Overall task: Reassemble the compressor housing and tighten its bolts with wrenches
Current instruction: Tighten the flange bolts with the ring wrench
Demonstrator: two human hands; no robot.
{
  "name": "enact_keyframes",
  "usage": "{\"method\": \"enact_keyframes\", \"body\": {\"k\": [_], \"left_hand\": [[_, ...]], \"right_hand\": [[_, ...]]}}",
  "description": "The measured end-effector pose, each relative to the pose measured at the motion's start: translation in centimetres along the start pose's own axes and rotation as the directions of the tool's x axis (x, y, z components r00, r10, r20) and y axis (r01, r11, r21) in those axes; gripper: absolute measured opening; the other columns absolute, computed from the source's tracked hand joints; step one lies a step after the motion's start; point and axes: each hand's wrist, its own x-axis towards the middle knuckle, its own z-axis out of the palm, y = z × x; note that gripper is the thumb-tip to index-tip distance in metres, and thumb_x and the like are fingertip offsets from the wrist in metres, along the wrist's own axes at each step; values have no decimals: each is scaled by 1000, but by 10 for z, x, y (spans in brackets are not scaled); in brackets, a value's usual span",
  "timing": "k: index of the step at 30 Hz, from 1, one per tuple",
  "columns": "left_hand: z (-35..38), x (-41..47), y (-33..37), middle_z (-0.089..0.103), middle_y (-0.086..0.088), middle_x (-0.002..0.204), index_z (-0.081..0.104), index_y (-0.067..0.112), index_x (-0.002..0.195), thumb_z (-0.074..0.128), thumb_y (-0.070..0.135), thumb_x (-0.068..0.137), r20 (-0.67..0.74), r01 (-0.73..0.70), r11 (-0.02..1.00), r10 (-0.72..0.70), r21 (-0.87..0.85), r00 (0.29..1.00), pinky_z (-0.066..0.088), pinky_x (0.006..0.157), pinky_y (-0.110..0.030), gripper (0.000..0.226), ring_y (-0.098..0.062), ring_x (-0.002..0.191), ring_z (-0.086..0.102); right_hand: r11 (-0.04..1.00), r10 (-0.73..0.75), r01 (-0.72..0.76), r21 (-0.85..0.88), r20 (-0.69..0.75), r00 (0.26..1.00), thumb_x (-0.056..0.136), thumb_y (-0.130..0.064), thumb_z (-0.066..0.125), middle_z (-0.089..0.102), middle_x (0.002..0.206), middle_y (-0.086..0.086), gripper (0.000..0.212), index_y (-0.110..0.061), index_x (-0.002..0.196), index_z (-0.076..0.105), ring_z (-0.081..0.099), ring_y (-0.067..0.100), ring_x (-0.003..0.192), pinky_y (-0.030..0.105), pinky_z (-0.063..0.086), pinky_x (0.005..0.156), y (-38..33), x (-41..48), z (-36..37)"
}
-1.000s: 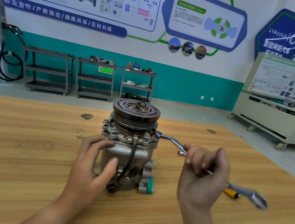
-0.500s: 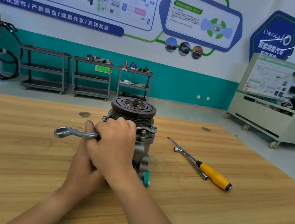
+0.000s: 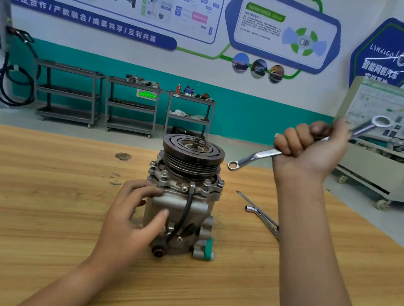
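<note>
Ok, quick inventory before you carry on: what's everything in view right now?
Grey metal compressor with dark grooved pulley: one, grey, upright at table centre.
Silver double-ring wrench: one, silver, raised in air right of compressor.
Slim metal tools: two, silver, on table right of compressor.
Wooden table: one, tan, foreground.
Metal shelf carts: three, grey, back wall.
Wheeled training cabinet: one, pale, right background.
Left hand: one, rests on compressor housing.
Right hand: one, grips wrench.

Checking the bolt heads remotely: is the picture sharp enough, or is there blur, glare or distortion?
Head view: compressor and its bolts fairly sharp, evenly lit, no glare; head view: wrench and right hand smeared by motion, worst at the upper ring end; head view: wide-angle lens bends the far edge of the table and the wall.
</note>
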Motion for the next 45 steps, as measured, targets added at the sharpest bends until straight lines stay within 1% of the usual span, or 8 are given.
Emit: {"method": "enact_keyframes", "body": {"k": [5,10,15,20,27,32,36,45], "left_hand": [[-1,4,-3,61,13,97,64,36,89,71,-3,74,-37,59,996,-61,-65,997,49,83,-25,43,-4,96,59],[-1,6,-5,67,11,93,66,36,84,72,-1,74,-17,190,959,-198,-209,980,52,76,-16,39,-6,89,64],[1,7,-6,71,13,84,65,25,86,71,-4,73,-6,288,898,-307,-332,952,49,61,-10,32,-1,74,66],[0,6,-6,72,14,83,65,25,87,70,-1,74,17,329,872,-347,-363,938,48,59,-9,29,-1,72,67],[0,5,-4,71,14,82,65,27,86,70,1,75,13,339,881,-355,-331,935,49,60,-9,30,-1,70,66],[0,5,-3,71,13,82,64,27,87,69,0,75,14,339,883,-354,-324,935,49,59,-9,29,-1,69,66],[0,5,-3,71,10,81,65,26,86,71,1,74,7,344,880,-362,-327,932,49,60,-10,28,-1,68,66],[0,5,-4,71,11,75,65,25,88,71,5,74,16,353,881,-367,-314,930,49,59,-10,26,-1,68,66]], "right_hand": [[973,221,-211,98,-109,969,99,-36,31,16,36,-7,47,-17,57,29,13,7,28,15,12,31,16,22,-35],[923,346,-318,218,-104,932,99,-34,31,19,35,-7,45,-17,57,31,17,7,25,16,15,28,35,30,-51],[884,453,-440,158,-56,890,100,-33,32,20,34,-6,60,-15,43,37,17,8,24,17,15,27,39,44,-51],[814,577,-569,122,-43,816,100,-25,34,20,33,-6,65,-14,35,36,19,8,23,17,16,26,42,54,-53],[753,657,-658,19,-69,751,99,-22,34,21,32,-5,66,-12,34,37,19,8,21,17,15,25,49,65,-40],[697,686,-706,-128,-167,708,99,-20,35,21,33,-6,44,-16,55,33,19,8,22,15,15,24,64,70,-22],[635,731,-749,-188,-167,662,99,-20,36,23,33,-5,42,-15,57,33,20,7,21,15,15,23,78,71,-18],[645,760,-764,-6,-96,643,101,-21,36,23,31,-4,47,-15,54,30,20,8,20,16,16,23,78,73,-39]]}}
